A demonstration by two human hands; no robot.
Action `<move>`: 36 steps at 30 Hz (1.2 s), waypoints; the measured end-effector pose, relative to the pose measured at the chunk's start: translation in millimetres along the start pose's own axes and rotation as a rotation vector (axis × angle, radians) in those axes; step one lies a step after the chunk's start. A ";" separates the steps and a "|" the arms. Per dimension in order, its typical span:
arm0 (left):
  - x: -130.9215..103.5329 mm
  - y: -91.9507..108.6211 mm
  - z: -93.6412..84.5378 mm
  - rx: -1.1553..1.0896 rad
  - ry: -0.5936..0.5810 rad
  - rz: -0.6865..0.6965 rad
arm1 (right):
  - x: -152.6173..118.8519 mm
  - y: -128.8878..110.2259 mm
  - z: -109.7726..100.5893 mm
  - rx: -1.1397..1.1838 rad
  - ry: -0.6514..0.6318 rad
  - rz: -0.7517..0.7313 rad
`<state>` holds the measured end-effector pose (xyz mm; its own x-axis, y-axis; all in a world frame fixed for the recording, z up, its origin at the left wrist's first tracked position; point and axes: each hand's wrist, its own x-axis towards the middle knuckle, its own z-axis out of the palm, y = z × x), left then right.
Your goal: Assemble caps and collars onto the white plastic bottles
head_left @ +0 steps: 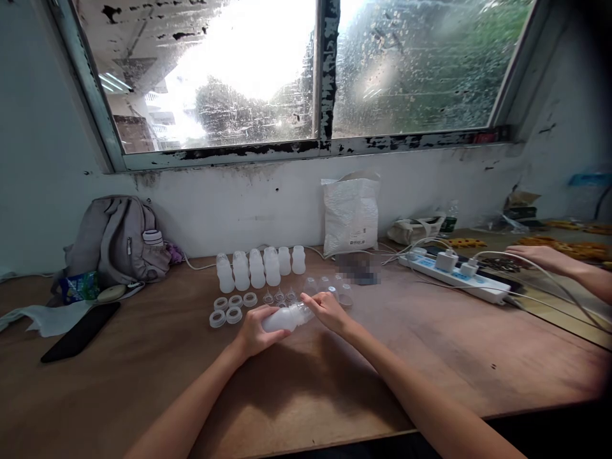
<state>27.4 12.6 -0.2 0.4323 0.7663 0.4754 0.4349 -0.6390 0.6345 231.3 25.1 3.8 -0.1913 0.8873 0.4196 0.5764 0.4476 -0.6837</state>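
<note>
A white translucent baby bottle point(277, 320) lies tilted above the tabletop, its top end pointing right. My left hand point(253, 331) is wrapped round the bottle's body. At the top end, the fingers of my right hand point(329, 311) close on a clear cap point(301, 312), which touches the bottle's neck. Behind my hands stand several white bottles point(257, 271) in a row. White collar rings point(234, 315) lie left of the held bottle. Clear nipples point(280, 297) sit just behind it, and more clear caps point(344, 293) stand behind my right hand, partly hidden.
Left lie a grey backpack point(115, 242), a black phone point(81, 331) and a white cloth point(62, 317). A white bag point(351, 213) leans on the wall. Right is a power strip point(454, 277) with cables; beyond it, another person's hand point(540, 258) rests near orange-yellow pieces point(564, 248).
</note>
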 end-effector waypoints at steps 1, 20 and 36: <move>0.1 0.0 -0.9 0.003 -0.020 0.002 | -1.1 -0.9 1.2 0.018 -0.019 -0.007; -11.5 21.5 8.1 0.066 -0.007 0.022 | -16.1 -1.3 24.6 0.305 0.168 0.000; -7.7 5.4 17.1 0.157 0.170 -0.024 | -10.3 -23.1 31.4 0.714 0.162 0.305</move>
<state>39.9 2.1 -10.8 0.2868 0.7733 0.5655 0.5665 -0.6129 0.5508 195.0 9.1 -3.6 0.0424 0.9795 0.1967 -0.0742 0.1994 -0.9771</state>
